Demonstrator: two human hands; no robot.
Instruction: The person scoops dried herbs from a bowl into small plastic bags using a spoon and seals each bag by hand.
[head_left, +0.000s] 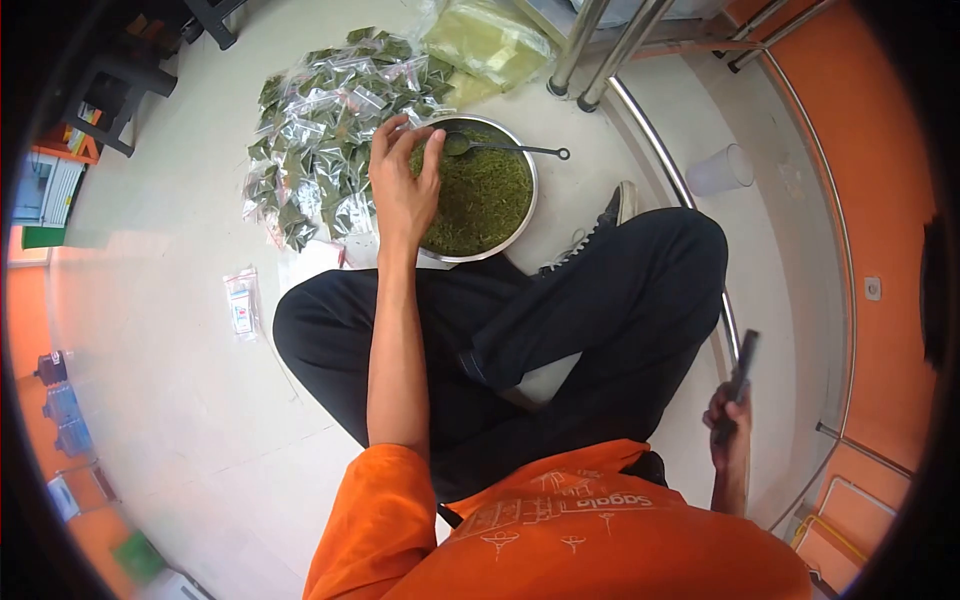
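Note:
My left hand (pixel 405 185) is raised over the left rim of a metal bowl (pixel 533 190), its fingers apart and nothing visible in them. Dried, shredded green leaf (pixel 485 205) fills much of the bowl. A dark spoon (pixel 515 149) lies across the top, its round end close to my left thumb and its handle reaching past the right rim. Out to my right side, my right hand (pixel 728 420) grips a slim dark object (pixel 740 375), upright and slightly blurred; its kind cannot be made out.
Left of the bowl lies a heap of small clear bags (pixel 335 140) holding green leaf. Yellowish plastic packaging (pixel 490 45) lies behind. A packet (pixel 241 302) rests on the floor near my left knee. Metal rails (pixel 650 125) and a translucent cup (pixel 720 172) are at right.

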